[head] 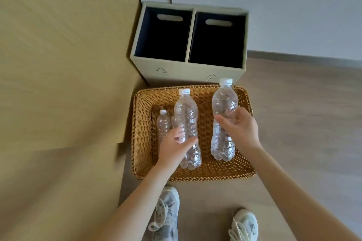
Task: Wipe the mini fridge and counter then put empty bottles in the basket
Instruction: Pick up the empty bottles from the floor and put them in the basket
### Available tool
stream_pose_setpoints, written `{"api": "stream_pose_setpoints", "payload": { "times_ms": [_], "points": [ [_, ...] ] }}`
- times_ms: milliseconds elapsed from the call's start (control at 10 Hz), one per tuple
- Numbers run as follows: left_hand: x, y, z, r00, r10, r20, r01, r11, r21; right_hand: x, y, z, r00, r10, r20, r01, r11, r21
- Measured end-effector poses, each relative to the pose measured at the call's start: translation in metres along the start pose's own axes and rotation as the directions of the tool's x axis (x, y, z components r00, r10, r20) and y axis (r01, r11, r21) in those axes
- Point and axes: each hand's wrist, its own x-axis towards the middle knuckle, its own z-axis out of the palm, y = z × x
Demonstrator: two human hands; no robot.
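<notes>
The left hand [174, 144] and right hand [240, 125] each grip an empty bottle over the basket [143, 133]. A small bottle [163, 123] already lies inside. Only releasing these two looks left.

Head camera, steeply downward, close over basket [141, 123] (single view)

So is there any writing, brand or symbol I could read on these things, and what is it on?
No readable words or numbers anywhere.
Two triangular recycling-arrow signs: on the front of the two-compartment bin, one under each compartment; the right one is partly hidden by a bottle cap.
Clear bottles held in the left hand and right hand: no labels.
</notes>
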Motion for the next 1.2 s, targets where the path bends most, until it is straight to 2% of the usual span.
{"api": "stream_pose_setpoints", "payload": {
  "times_ms": [200, 400, 700, 900, 1100, 1200],
  "points": [
    [0.102, -0.078, 0.071, 1.000, -0.021, 0.012, 0.022, 1.000, -0.016, 0.072, 0.119, 0.044, 0.996, 0.091, -0.002, -0.091, 0.994, -0.065],
    [0.147, -0.117, 0.111, 0.998, -0.038, -0.043, 0.040, 0.999, 0.028, 0.108, 0.180, 0.066, 0.981, 0.194, 0.024, -0.190, 0.976, -0.111],
    [0.165, -0.133, 0.135, 0.991, -0.019, -0.130, 0.025, 0.999, 0.044, 0.125, 0.204, 0.090, 0.973, 0.233, 0.010, -0.230, 0.967, -0.112],
    [0.166, -0.136, 0.142, 0.993, -0.020, -0.113, 0.027, 0.998, 0.055, 0.126, 0.210, 0.100, 0.963, 0.267, 0.023, -0.263, 0.958, -0.113],
    [0.156, -0.125, 0.135, 0.997, -0.023, -0.076, 0.033, 0.990, 0.136, 0.117, 0.197, 0.095, 0.975, 0.223, 0.012, -0.218, 0.964, -0.152],
    [0.128, -0.102, 0.121, 0.990, 0.047, -0.136, -0.022, 0.983, 0.182, 0.096, 0.171, 0.080, 0.989, 0.131, -0.063, -0.141, 0.968, -0.208]
  ]
}}
